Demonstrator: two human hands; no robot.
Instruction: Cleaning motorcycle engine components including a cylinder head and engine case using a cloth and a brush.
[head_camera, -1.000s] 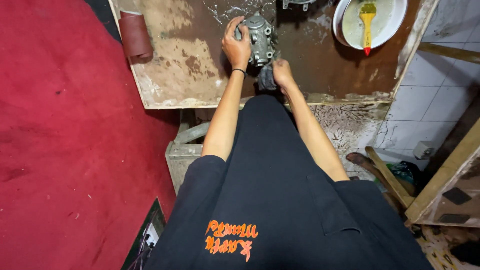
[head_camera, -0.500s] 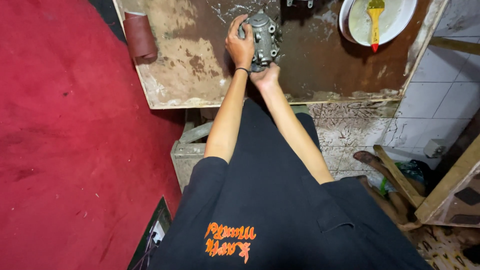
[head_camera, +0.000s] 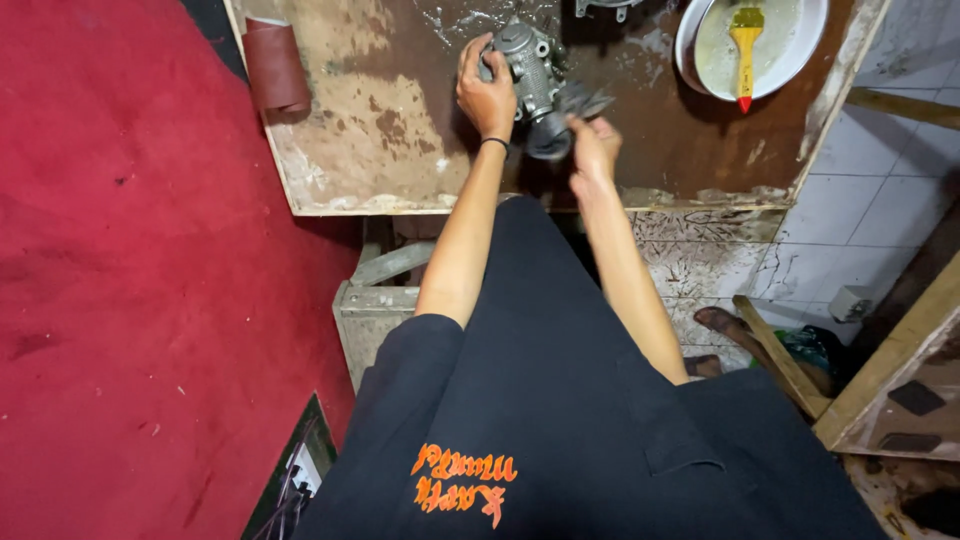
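At the near edge of the bench (head_camera: 360, 130), my left hand (head_camera: 487, 95) is closed over the grey metal engine part (head_camera: 535, 75), fingers wrapped round its left side and holding it steady on the stained surface. My right hand (head_camera: 594, 148) sits just below and to the right of the part, fingers pinched on a dark scrap of abrasive sheet (head_camera: 580, 100) pressed against the part's lower right face. The part's long axis runs roughly away from me, tilted slightly right; it lies directly ahead of both hands, with the left the nearer. Well beyond my right hand stands a white basin (head_camera: 800, 55) holding a yellow-handled brush (head_camera: 744, 40). Far to the left of my left hand lies a roll of reddish sandpaper (head_camera: 275, 65).
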